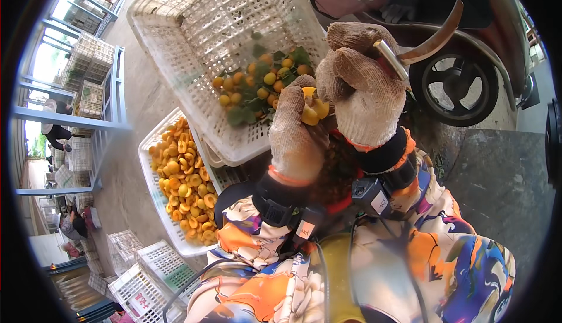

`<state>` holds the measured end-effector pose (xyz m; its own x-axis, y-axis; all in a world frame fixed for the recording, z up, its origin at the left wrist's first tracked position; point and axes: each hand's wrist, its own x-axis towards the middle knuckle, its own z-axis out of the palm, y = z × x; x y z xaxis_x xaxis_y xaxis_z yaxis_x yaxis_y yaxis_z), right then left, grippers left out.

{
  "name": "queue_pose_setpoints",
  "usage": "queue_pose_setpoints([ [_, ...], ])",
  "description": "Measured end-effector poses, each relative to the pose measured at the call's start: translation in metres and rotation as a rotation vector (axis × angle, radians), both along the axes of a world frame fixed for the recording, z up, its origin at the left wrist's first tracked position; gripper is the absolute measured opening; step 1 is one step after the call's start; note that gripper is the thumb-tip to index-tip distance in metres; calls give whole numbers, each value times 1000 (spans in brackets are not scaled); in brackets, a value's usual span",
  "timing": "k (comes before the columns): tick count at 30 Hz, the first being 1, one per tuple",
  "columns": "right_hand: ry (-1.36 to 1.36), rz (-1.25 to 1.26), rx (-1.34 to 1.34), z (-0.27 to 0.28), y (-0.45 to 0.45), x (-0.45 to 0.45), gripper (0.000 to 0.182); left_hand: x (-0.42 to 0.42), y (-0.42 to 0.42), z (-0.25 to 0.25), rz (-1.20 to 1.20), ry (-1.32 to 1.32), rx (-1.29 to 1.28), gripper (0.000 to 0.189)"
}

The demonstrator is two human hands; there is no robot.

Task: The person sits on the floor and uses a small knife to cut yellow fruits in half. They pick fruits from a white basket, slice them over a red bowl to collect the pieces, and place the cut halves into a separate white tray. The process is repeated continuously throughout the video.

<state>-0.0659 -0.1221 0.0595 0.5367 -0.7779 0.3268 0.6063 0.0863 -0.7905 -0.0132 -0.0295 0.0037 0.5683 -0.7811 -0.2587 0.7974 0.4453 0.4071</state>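
Both of my hands wear soiled knitted work gloves. My left hand [296, 134] holds a yellow-orange apricot [312, 107] that looks split, between thumb and fingers. Close on its right, my right hand [362, 90] is closed around a knife with a curved, brownish blade [437, 39], which points up and right, away from the fruit. Behind the hands a large white plastic crate [237, 66] holds whole small apricots [269, 78] and green leaves. At lower left, a white crate [158, 209] is filled with halved orange apricots [189, 182].
A scooter with a black wheel [455, 90] stands at upper right. Below my hands is a red-rimmed container [340, 204], its contents blurred. Empty white crates [167, 263] sit at lower left. Blue metal railings [70, 118] and stacked crates line the far left, where other people are seen.
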Motion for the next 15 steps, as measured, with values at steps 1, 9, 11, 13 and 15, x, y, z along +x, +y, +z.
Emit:
queue_pose_setpoints([
  [1,2,-6,-18,3,1,0,19,-2,0,1,-2,-3,-6,46],
  [9,28,-72,-134,-3,6,2,22,-6,-2,-3,249,-897,430,28],
  [11,57,-96,-172,-4,4,0,22,-6,-6,-11,309,-963,437,25],
  [13,65,-88,-178,-10,5,2,22,-4,-1,-13,275,-815,396,26],
  [15,4,-12,-44,-12,4,3,23,-6,-1,-8,195,-492,271,26],
])
